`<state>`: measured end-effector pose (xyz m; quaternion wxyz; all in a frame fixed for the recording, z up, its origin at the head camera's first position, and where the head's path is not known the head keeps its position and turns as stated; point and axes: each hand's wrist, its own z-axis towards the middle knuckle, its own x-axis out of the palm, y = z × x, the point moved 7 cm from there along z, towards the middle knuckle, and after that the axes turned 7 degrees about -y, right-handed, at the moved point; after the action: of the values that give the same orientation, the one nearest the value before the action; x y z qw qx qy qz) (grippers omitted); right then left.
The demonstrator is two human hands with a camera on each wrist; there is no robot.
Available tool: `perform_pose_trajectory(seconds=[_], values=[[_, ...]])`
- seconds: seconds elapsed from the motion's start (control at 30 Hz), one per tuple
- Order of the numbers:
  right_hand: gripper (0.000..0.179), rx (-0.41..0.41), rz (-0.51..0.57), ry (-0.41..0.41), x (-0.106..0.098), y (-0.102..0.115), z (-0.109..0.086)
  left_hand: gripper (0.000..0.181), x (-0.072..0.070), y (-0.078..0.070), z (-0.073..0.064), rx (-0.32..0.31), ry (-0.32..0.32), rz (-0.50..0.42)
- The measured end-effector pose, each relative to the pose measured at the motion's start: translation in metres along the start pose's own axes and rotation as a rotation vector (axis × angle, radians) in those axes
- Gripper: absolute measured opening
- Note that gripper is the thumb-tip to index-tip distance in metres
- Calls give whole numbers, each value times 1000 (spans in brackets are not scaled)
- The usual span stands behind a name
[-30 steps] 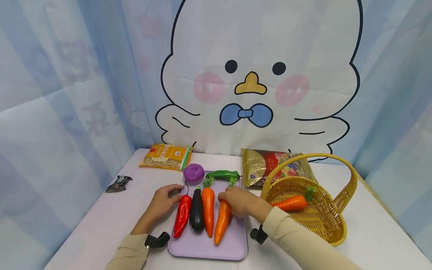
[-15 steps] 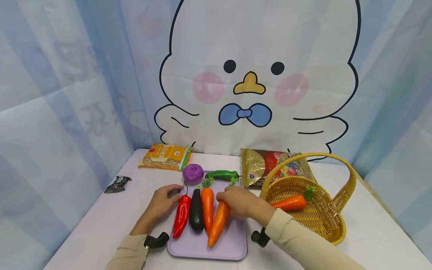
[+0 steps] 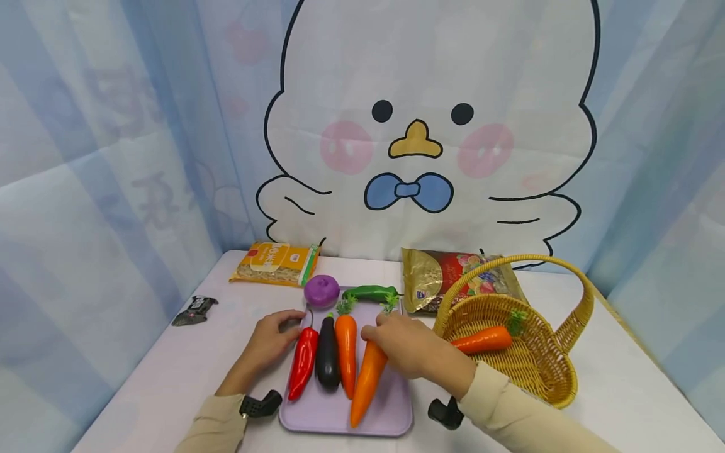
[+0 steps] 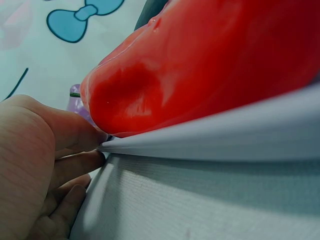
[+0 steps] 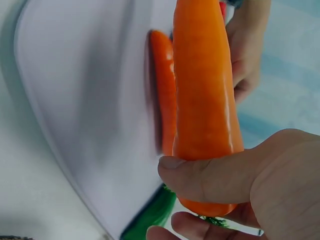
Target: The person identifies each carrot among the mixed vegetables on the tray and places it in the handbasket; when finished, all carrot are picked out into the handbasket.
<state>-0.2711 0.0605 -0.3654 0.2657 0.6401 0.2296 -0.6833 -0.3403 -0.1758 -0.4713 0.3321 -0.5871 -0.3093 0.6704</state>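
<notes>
My right hand [image 3: 404, 343] grips an orange carrot [image 3: 368, 384] near its leafy top, the thumb lying across it in the right wrist view. Its tip points toward the front of the lilac tray [image 3: 391, 425]. At the tray's left edge is my left hand [image 3: 270, 340]; in the left wrist view, fingers [image 4: 75, 130] hold the rim, beside the red pepper [image 4: 135, 95]. On the tray, from the left, lie that pepper, a dark eggplant [image 3: 328, 358] and a second carrot [image 3: 346, 352]. A green pepper [image 3: 370, 293] lies across its back end.
A purple onion [image 3: 321, 291] sits at the tray's back left corner. To the right stands a wicker basket [image 3: 557, 384] with a tall handle, holding another carrot [image 3: 487, 340]. Behind are a yellow packet [image 3: 275, 263] and a red-gold bag [image 3: 438, 280]. A small black packet [image 3: 194, 311] lies left.
The carrot in my right hand first swung its tip left toward the other carrot, then shifted toward the front. The right hand came slightly nearer. My left hand stayed at the tray.
</notes>
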Motion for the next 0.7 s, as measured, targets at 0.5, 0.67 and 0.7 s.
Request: perform_pose_trajectory(seconds=[0.5, 0.67, 0.7], values=[[48, 37, -96, -28, -26, 17, -22, 36, -1, -1, -1, 9, -1, -3], [43, 36, -110, -66, -34, 18, -31, 37, 0, 1, 0, -7, -4, 3], [41, 38, -111, -73, -36, 18, -33, 37, 0, 1, 0, -7, -5, 4]])
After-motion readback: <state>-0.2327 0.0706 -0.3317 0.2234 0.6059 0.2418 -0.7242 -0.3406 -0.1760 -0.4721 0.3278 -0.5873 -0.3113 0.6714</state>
